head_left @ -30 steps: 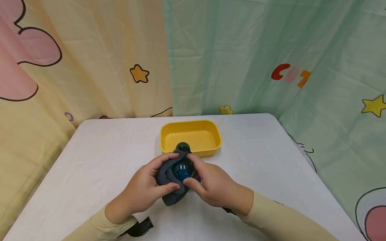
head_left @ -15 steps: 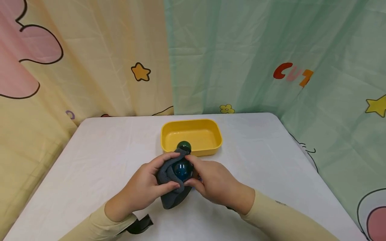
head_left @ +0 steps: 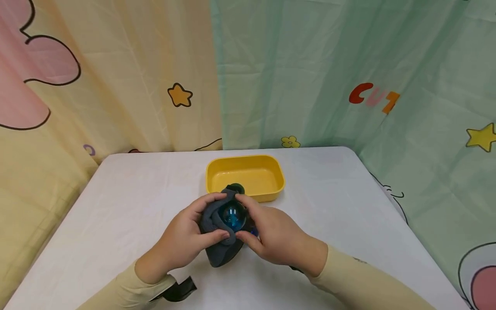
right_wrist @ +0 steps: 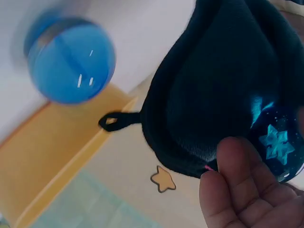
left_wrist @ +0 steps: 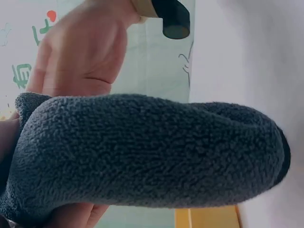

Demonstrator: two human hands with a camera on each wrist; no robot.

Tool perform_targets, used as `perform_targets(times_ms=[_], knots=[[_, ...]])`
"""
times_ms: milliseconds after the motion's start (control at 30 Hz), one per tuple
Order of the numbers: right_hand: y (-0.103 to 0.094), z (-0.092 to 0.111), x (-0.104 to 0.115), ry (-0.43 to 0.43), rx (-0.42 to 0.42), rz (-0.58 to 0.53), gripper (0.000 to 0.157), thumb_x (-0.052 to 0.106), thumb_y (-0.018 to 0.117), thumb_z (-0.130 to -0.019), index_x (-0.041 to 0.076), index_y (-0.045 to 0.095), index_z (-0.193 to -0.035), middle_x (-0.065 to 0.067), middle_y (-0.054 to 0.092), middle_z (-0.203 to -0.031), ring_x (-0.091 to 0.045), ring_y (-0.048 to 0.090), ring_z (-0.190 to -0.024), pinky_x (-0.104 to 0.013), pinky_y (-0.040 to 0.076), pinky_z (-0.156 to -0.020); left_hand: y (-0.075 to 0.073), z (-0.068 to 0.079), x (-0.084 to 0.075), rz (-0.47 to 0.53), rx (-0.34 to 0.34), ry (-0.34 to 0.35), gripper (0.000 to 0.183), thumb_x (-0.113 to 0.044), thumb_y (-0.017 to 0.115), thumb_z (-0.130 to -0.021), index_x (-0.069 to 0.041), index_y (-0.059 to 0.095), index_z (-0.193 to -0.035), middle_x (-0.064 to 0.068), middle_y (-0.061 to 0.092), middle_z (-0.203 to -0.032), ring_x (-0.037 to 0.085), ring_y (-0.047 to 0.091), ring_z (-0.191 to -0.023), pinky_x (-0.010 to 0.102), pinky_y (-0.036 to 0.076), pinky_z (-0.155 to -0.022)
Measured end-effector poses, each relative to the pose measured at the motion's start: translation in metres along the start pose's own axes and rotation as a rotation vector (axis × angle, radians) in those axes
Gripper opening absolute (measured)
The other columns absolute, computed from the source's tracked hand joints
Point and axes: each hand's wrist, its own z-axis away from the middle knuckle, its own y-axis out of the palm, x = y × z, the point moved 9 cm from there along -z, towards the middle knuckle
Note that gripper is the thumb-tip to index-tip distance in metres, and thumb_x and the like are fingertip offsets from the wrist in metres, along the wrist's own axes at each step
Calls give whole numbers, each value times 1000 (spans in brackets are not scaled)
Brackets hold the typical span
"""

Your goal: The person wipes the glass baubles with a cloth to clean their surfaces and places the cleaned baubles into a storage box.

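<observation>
One grey cloth (head_left: 221,255), held betw. L hand (head_left: 185,239) and R hand (head_left: 277,239), is wrapped part-way round a blue ball (head_left: 234,215); seen from where I stand over the white table (head_left: 329,206), approx. centre, nearer the person than the yellow tray (head_left: 255,175).

L hand: grips the cloth; thumb and index bent over it, tips well apart, one at the near end, one at the far; other fingers hidden in the head view.

R hand: thumb and index bent and apart, pinching the ball's right side, tips at the cloth's edge. In the R wrist cam., its other fingers (right_wrist: 237,164) lie just beside the ball, where a snowflake (right_wrist: 276,143) shows.

Same cam.: a second blue ball (right_wrist: 71,61) near the tray; a small loop (right_wrist: 114,122) sticks out from the cloth.

Behind the cloth, a dark-green round shape (head_left: 235,188), mostly hidden; can't tell if it's the second blue ball.

Sleeves (head_left: 360,273) beige; black strap (head_left: 178,290) at L cuff.
</observation>
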Motion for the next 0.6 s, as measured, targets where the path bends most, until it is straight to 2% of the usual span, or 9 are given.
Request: perform_targets(times_ms=[167,233,300,367,500,533,600], knots=[[-7,2,14,-172,-131,237,68,23,77,-97,7,44,-154,-2,77,-112,-15,72,-95,-32,62,-92,0,-2,0,50,16,-8,65,-12,83,-92,-16,52,-149,21,61,-144,24,72,-114,28,63,-89],[-9,3,15,-190,-153,263,66,24,78,-97,6,46,-152,-2,77,-108,-15,71,-91,-30,62,-89,2,-2,0,69,30,-13,65,-12,82,-92,-15,51,-150,21,60,-146,26,70,-117,28,62,-91],[-8,1,12,-174,-140,240,66,28,78,-96,4,47,-150,-3,77,-112,-15,72,-94,-31,62,-90,3,-2,0,60,36,-8,66,-12,82,-92,-15,51,-150,20,59,-148,27,69,-121,27,61,-94],[-5,0,5,-114,-93,145,63,30,76,-97,4,47,-147,-2,76,-109,-12,71,-89,-27,62,-85,5,-2,0,33,40,1,68,-11,83,-91,-16,51,-151,18,59,-149,29,68,-124,27,61,-96],[6,-2,-14,59,24,-211,46,31,66,-105,5,52,-139,0,71,-88,-5,61,-72,-22,55,-67,7,-3,0,-44,40,20,71,-11,85,-89,-20,51,-150,14,61,-149,27,68,-125,28,59,-98],[9,-2,-17,95,44,-291,40,31,63,-107,5,54,-137,1,70,-86,-3,58,-71,-21,53,-66,7,-3,-1,-50,42,25,71,-11,86,-89,-20,51,-150,14,62,-148,26,69,-124,28,60,-98],[13,-2,-21,132,58,-375,33,31,58,-110,7,59,-131,0,70,-87,-4,57,-73,-22,53,-67,8,-2,0,-58,40,29,71,-11,86,-88,-20,52,-149,13,63,-147,25,69,-122,26,59,-98]])
